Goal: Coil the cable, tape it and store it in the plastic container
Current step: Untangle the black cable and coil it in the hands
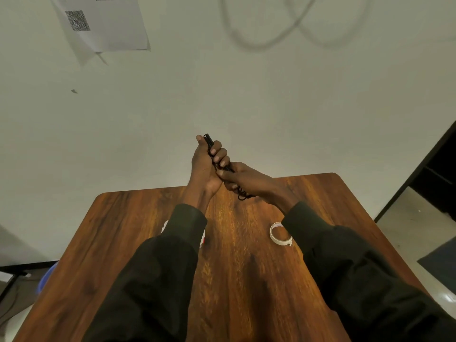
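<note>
A bundled black cable (210,141) is held up above the far edge of the wooden table (138,243). My left hand (204,166) is wrapped around its upper part, with the cable's top end poking out past the fingers. My right hand (243,177) grips the lower part, and a small loop of the black cable hangs out below it. A white tape roll (280,234) lies flat on the table under my right forearm. A white object with a red spot (202,239) shows partly from under my left sleeve; I cannot tell what it is.
A plain wall stands just behind the table, with a sheet of paper bearing a QR code (103,23) and a grey looped cord (291,25) on it. A blue object (47,277) sits low at the left. A dark frame (424,174) is at the right.
</note>
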